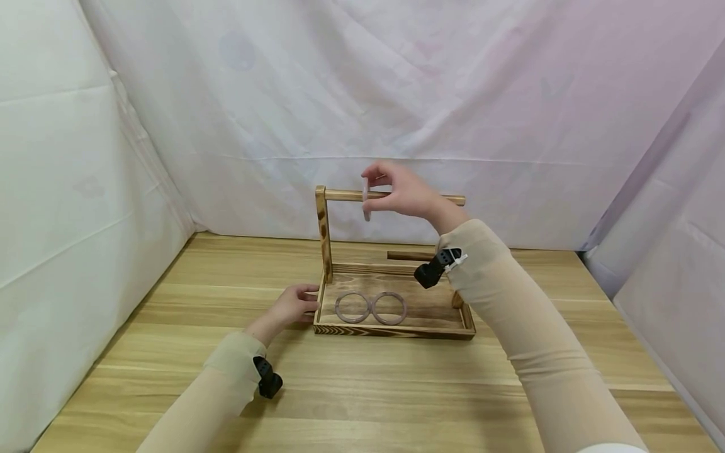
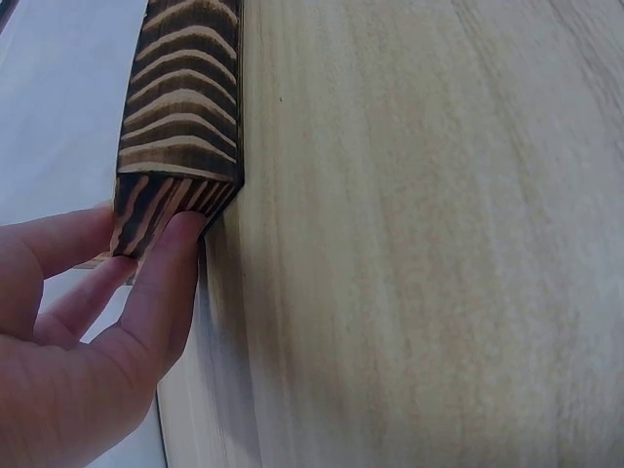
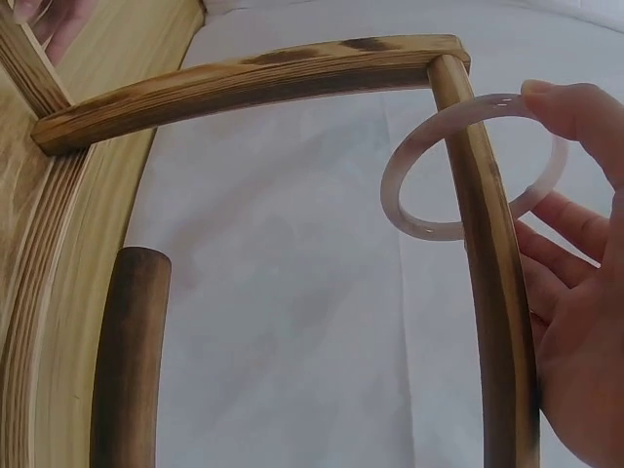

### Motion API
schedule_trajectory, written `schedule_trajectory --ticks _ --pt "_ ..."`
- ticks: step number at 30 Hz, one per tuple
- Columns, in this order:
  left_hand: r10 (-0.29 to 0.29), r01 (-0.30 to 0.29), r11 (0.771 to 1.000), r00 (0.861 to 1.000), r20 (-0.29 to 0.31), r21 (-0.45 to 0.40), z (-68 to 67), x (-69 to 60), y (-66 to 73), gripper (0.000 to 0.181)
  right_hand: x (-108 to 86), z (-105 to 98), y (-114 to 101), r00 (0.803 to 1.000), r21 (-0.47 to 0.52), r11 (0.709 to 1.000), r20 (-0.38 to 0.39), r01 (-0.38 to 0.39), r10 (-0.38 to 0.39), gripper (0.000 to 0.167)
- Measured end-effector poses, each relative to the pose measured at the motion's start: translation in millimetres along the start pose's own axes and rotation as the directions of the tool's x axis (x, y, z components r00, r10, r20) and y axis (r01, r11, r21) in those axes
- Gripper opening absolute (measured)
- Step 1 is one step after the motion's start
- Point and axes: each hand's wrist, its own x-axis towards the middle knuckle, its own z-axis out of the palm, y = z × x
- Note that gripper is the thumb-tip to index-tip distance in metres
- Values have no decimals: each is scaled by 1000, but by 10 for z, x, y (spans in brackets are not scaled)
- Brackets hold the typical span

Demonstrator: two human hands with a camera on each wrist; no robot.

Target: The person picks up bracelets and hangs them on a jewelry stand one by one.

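Observation:
A wooden stand with a shallow tray base (image 1: 396,334), one upright post (image 1: 325,236) at the left and a horizontal upper bar (image 1: 342,195) sits on the table. My right hand (image 1: 404,192) pinches a pale, translucent bangle (image 3: 419,146) between thumb and fingers. The upper bar passes through this bangle, towards the post end. Two similar bangles, a left one (image 1: 338,309) and a right one (image 1: 404,308), lie side by side in the tray. At the tray's left end, my left hand (image 1: 296,303) holds the wood, thumb and fingers on its end piece (image 2: 161,200).
A shorter, lower bar (image 1: 408,256) extends behind the tray, partly hidden by the right wrist. White cloth (image 1: 272,138) hangs behind the wooden table (image 1: 362,384) and along both sides. The upper bar's right end is free, with no post under it.

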Motion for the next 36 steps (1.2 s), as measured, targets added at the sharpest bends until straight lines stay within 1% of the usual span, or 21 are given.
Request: schedule_trajectory --ticks 9,16,25,32,36 --pt "-1 1 1000 1000 1 -15 3 -1 0 49 6 28 -32 999 -67 997 22 -23 24 56" --pt "-3 3 1000 1000 3 -11 -10 -8 -8 49 10 53 -58 999 -119 992 34 -36 41 57" --pt "-4 4 1000 1000 7 -21 -12 -18 -1 49 50 89 -57 998 -245 969 41 -34 45 61" --pt "-17 17 1000 1000 1 -12 -4 -12 -11 49 45 105 -82 998 -284 958 51 -30 46 62" --pt "-14 14 1000 1000 1 -12 0 -9 -16 49 41 104 -94 997 -297 954 55 -34 53 62"
